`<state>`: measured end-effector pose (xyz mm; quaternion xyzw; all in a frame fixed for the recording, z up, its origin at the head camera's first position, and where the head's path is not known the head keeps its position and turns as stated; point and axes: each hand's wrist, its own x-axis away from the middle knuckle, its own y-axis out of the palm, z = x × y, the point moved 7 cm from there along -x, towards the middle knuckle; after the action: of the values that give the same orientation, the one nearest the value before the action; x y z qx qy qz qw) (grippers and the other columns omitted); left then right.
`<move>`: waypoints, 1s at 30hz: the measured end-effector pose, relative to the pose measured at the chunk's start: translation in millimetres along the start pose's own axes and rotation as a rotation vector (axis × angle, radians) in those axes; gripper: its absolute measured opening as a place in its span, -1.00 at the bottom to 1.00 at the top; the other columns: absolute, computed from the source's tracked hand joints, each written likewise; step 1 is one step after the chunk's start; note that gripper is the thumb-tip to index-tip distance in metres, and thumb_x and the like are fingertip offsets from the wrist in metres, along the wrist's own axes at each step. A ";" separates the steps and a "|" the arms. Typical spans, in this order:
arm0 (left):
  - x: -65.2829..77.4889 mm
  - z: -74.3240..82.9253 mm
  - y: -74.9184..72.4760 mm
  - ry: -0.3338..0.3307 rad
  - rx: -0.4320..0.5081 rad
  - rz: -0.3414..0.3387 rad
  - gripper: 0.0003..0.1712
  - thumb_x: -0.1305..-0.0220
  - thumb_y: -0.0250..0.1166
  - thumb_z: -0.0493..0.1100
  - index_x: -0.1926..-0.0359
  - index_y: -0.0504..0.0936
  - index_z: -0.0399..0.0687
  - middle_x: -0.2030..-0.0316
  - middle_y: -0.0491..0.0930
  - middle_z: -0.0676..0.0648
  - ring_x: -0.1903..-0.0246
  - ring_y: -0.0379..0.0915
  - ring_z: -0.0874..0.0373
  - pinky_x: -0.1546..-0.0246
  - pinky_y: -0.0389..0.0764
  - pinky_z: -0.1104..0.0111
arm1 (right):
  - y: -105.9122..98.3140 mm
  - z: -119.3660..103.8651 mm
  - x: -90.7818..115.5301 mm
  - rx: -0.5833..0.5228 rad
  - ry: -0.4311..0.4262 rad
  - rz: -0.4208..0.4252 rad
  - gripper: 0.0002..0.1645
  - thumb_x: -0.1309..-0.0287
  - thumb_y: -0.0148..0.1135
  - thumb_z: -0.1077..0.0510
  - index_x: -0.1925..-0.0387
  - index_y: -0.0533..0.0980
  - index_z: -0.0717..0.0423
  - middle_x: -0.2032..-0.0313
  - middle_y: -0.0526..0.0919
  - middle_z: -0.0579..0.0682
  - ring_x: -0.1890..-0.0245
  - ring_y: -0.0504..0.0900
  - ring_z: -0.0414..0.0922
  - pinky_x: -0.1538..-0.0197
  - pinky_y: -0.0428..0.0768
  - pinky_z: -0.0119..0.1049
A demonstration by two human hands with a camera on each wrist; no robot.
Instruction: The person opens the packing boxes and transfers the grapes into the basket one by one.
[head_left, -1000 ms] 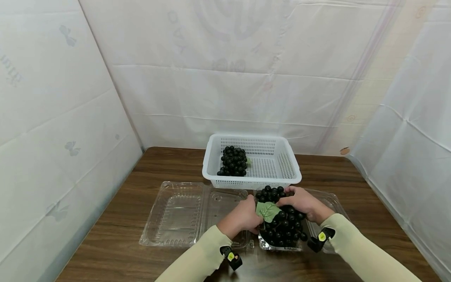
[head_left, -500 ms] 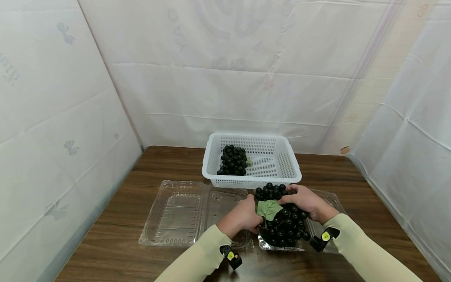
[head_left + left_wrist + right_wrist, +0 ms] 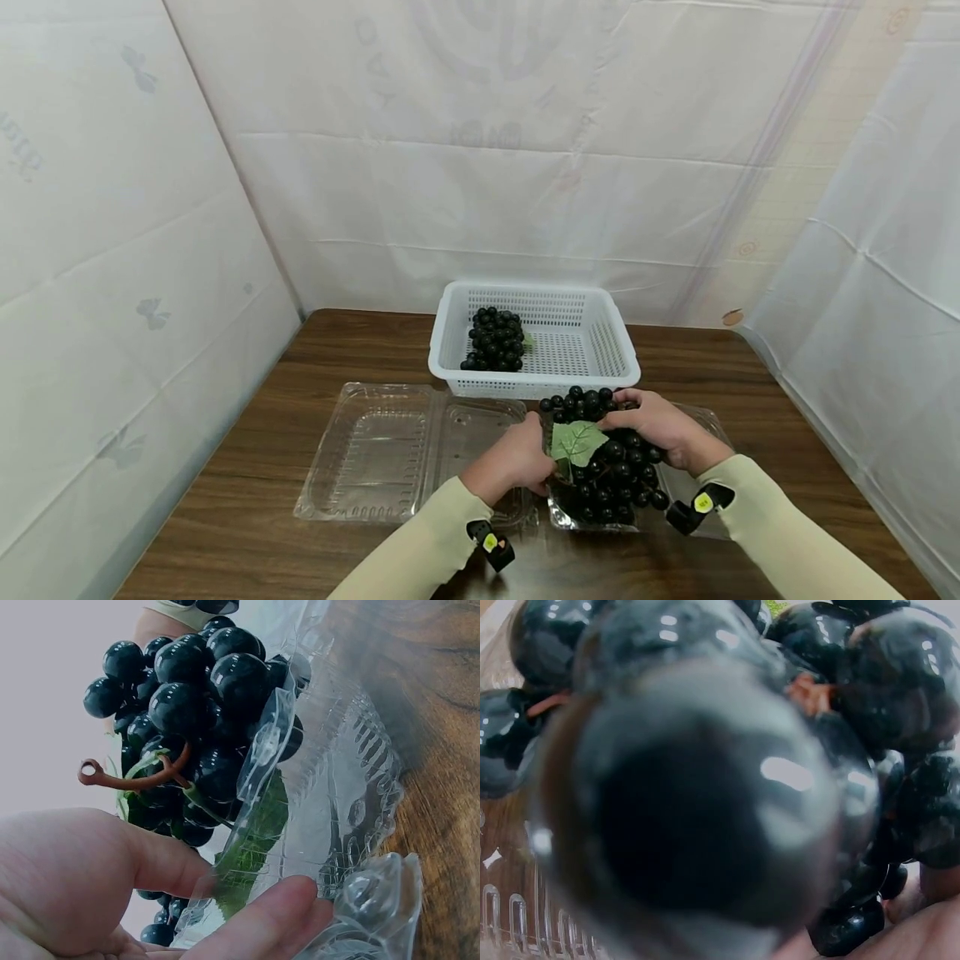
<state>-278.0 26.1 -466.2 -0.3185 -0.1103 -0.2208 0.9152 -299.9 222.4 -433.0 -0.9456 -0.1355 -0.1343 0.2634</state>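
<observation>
My right hand [image 3: 660, 425] grips a bunch of dark grapes [image 3: 618, 471] from its right side, fingers curled among the fruit. The bunch, with a green leaf [image 3: 577, 443], is over a clear plastic clamshell box [image 3: 564, 522]. My left hand [image 3: 517, 457] is at that box's left edge. In the left wrist view its thumb and fingers pinch the clear wall [image 3: 266, 754], and a brown stem [image 3: 127, 780] pokes out of the bunch. Large blurred grapes [image 3: 697, 817] fill most of the right wrist view.
Behind the hands, a white plastic basket [image 3: 442, 333] holds another grape bunch [image 3: 495, 340] on its left side. A second clear clamshell [image 3: 378, 454] lies open to the left. White sheeting [image 3: 480, 192] walls the wooden table [image 3: 247, 517] at the back and sides.
The right hand, grape bunch and leaf have shifted a little to the right. The left hand has kept its place at the box edge.
</observation>
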 end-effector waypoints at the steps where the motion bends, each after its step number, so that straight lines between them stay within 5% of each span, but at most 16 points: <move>1: -0.1 0.3 -0.3 0.002 -0.004 -0.002 0.01 -0.34 0.27 -0.38 -0.61 -0.15 -0.31 0.33 0.72 -0.29 0.59 0.68 0.03 0.37 0.66 0.20 | -0.1 -1.3 0.8 0.001 -0.005 -0.001 -0.15 -0.18 0.39 -0.02 -0.34 0.27 0.34 -0.38 0.26 0.37 -0.35 0.30 0.25 -0.35 0.37 0.18; 3: 0.1 0.8 -0.5 0.002 -0.013 -0.009 0.01 -0.34 0.26 -0.39 -0.62 -0.15 -0.30 0.50 0.68 -0.21 0.60 0.67 0.04 0.43 0.61 0.23 | 0.0 -3.6 2.0 -0.001 -0.013 -0.002 -0.15 -0.18 0.39 -0.02 -0.33 0.27 0.34 -0.37 0.28 0.36 -0.33 0.32 0.23 -0.33 0.39 0.14; 9: -1.5 0.8 -1.0 0.005 -0.030 -0.025 -0.03 -0.34 0.23 -0.40 -0.61 -0.13 -0.29 0.58 0.66 -0.16 0.60 0.66 0.04 0.52 0.53 0.26 | -3.5 -9.8 7.5 -0.014 -0.021 -0.006 -0.13 -0.20 0.37 -0.02 -0.37 0.24 0.34 -0.34 0.32 0.32 -0.26 0.38 0.14 -0.21 0.47 -0.08; 15: -2.6 1.3 -2.1 0.009 -0.032 -0.010 -0.07 -0.38 0.24 -0.34 -0.59 -0.08 -0.34 0.21 0.73 -0.34 0.58 0.70 0.07 0.19 0.71 0.14 | -8.0 -15.8 11.3 -0.107 -0.031 -0.031 -0.18 -0.25 0.34 0.01 -0.37 0.22 0.31 -0.16 0.50 0.16 0.04 0.60 -0.09 0.03 0.65 -0.24; 19: -2.5 1.2 -1.7 0.009 -0.042 -0.012 -0.07 -0.40 0.26 -0.31 -0.59 -0.07 -0.37 0.29 0.76 -0.27 0.57 0.71 0.06 0.03 0.69 0.08 | -10.1 -19.0 12.2 -0.182 -0.026 -0.039 -0.20 -0.25 0.34 0.05 -0.35 0.19 0.29 0.01 0.56 0.02 0.25 0.67 -0.22 0.16 0.71 -0.26; 22: -2.7 1.2 -1.4 0.019 -0.054 -0.016 -0.08 -0.40 0.26 -0.30 -0.58 -0.06 -0.38 0.48 0.71 -0.15 0.57 0.70 0.07 0.08 0.70 0.10 | -11.9 -21.4 13.6 -0.203 -0.015 -0.034 -0.16 -0.25 0.33 0.05 -0.38 0.14 0.28 0.02 0.55 0.02 0.27 0.68 -0.22 0.16 0.73 -0.25; 30: -0.9 1.3 -1.5 0.029 -0.039 -0.019 -0.09 -0.41 0.25 -0.31 -0.58 -0.07 -0.38 0.56 0.69 -0.16 0.59 0.69 0.04 0.29 0.67 0.18 | -17.1 -30.0 15.4 -0.205 -0.017 -0.024 -0.15 -0.25 0.34 0.04 -0.40 0.15 0.26 0.07 0.58 -0.01 0.26 0.69 -0.19 0.14 0.74 -0.20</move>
<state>-279.6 26.1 -464.7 -0.3319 -0.0960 -0.2362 0.9082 -296.7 223.3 -395.4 -0.9671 -0.1347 -0.1424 0.1622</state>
